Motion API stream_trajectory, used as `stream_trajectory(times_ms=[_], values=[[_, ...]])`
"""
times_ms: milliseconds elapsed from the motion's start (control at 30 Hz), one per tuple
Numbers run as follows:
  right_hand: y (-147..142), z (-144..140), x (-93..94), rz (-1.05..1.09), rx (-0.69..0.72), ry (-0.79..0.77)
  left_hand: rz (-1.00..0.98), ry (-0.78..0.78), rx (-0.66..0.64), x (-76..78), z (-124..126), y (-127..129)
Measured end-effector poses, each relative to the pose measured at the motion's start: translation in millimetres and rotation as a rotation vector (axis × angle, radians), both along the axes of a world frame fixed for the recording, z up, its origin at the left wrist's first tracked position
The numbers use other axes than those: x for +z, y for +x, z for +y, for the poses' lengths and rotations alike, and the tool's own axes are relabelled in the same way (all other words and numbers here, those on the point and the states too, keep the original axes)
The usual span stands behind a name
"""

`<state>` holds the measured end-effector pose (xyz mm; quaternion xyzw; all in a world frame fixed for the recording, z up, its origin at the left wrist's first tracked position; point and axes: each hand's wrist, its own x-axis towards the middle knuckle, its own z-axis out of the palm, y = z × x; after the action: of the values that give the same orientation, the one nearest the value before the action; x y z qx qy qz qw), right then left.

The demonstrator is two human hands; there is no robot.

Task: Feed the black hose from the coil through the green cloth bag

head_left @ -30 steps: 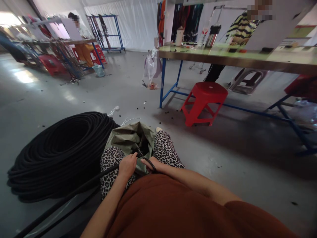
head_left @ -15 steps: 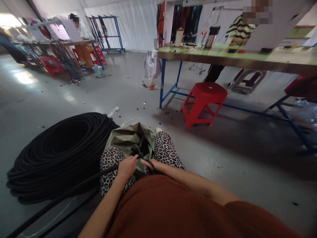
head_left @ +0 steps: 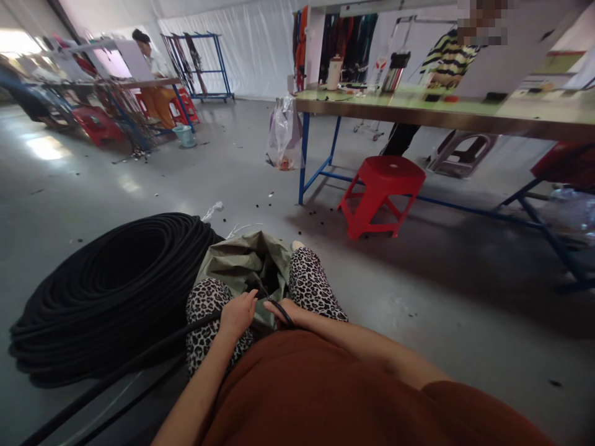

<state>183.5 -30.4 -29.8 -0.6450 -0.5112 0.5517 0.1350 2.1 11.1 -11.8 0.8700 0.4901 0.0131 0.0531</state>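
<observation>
My left hand is closed around a thick black cord, close to its end above my lap. The cord runs down to the lower left, beside a large coil of the same black cord on the floor. In my right hand is a pair of scissors with black handles. Their thin blades point away from me, just right of my left fingertips; whether they touch the cord cannot be made out. Between my knees stands an olive-green sack, its mouth open and dark pieces inside.
A red plastic stool stands ahead to the right, before a long work table with blue legs. Behind it is a person in a striped top. Clear plastic bags hang at the table's left end.
The scissors' handles have come closer together in my right hand. My left hand stays on the cord in nearly the same place.
</observation>
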Motion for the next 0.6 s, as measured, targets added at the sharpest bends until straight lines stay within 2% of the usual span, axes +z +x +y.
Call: stream_trajectory(times_ms=[367, 533, 600], values=[[-1, -1, -7.6, -0.033, -0.011, 0.021, -0.02, -0.007, -0.004, -0.5, 1, -2], [0, 0, 0.7, -0.014, -0.118, -0.019, 0.018, 0.012, 0.006, 1.2, 2, -1], [1, 0, 2.7, 0.067, -0.177, -0.069, 0.029, 0.017, 0.006, 2.5, 2, -1]])
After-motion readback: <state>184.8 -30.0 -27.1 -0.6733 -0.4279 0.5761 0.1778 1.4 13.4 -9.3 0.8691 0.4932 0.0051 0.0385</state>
